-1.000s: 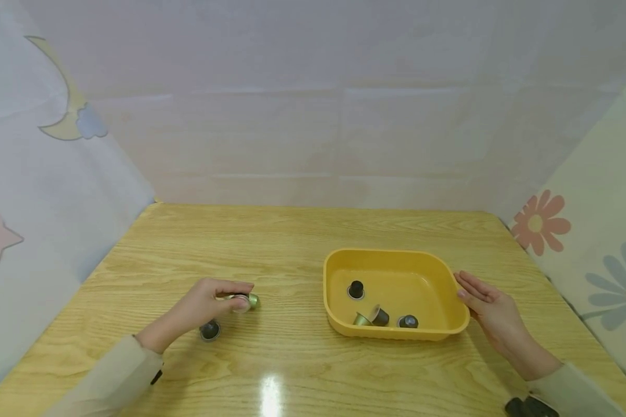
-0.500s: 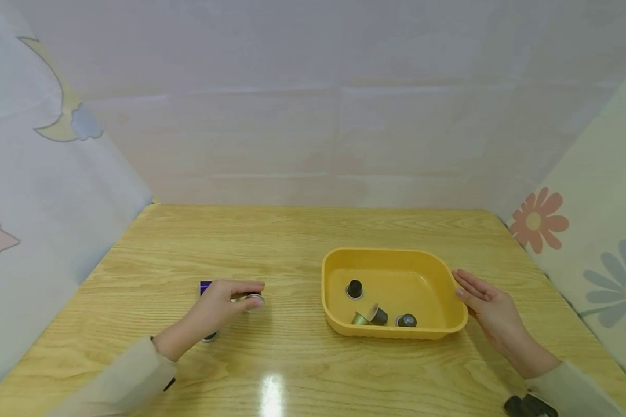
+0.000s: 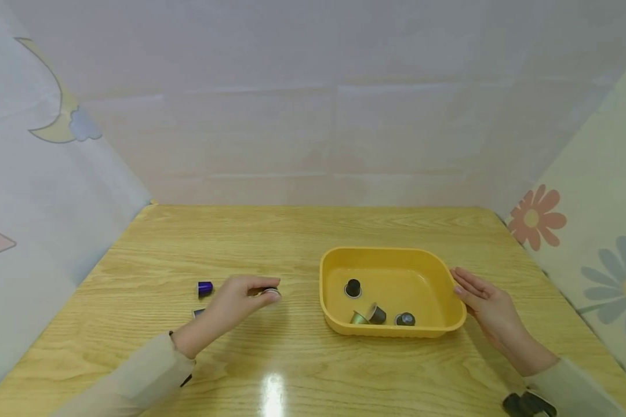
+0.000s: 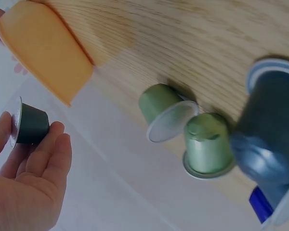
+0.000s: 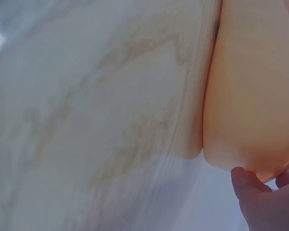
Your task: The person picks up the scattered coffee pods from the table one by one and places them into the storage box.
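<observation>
My left hand is over the left-middle of the table, pinching a dark coffee capsule between thumb and fingers, its foil lid toward the thumb. Most of that capsule is hidden by the fingers in the head view. A yellow bin stands to its right, with several capsules inside, among them a black one and a green one. My right hand rests against the bin's right end, fingers fairly straight along the outside, thumb at the wall.
Left on the table lie a purple capsule, two green capsules and a large-looking dark capsule close to the left wrist camera. Patterned cloth walls enclose the table. Black objects show beneath the right sleeve.
My left hand has moved right toward the bin with the capsule, uncovering the purple capsule behind it. The right hand stays at the bin's end.
</observation>
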### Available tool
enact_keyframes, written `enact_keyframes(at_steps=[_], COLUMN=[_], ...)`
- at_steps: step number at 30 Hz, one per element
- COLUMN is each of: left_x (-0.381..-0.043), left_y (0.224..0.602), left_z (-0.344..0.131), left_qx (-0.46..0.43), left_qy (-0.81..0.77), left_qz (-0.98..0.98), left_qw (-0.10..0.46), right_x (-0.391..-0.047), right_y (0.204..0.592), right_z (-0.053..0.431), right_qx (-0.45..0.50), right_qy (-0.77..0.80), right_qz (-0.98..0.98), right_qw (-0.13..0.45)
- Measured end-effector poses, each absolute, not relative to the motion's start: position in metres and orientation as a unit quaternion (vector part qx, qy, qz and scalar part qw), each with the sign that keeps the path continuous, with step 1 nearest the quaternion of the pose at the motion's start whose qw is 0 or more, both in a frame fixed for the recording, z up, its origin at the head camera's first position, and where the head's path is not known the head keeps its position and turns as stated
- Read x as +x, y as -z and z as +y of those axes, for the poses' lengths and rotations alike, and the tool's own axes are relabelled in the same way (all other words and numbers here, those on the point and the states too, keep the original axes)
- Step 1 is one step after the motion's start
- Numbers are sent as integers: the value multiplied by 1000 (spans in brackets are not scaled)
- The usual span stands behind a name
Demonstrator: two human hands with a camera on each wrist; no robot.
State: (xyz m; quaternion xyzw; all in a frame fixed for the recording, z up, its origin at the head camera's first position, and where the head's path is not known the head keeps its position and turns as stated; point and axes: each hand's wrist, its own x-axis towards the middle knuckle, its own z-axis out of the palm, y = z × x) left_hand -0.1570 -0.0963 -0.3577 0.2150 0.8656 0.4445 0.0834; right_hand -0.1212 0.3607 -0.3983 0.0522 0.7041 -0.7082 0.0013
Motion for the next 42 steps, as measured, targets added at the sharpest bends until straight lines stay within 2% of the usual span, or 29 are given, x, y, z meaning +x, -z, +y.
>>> enact_keyframes(at_steps=[20, 42], left_x=[-161, -162], left_y=[353, 350], left_z=[-39, -18], left_qx=[222, 238], left_qy=[-484, -495], left_qz=[843, 831], left_qw=[77, 81], right_x=[-122, -122], right_y=[397, 396], right_z=[360, 359], right_qx=[59, 63], right_qy=[717, 720], right_qz=[695, 691], right_qw=[2, 2])
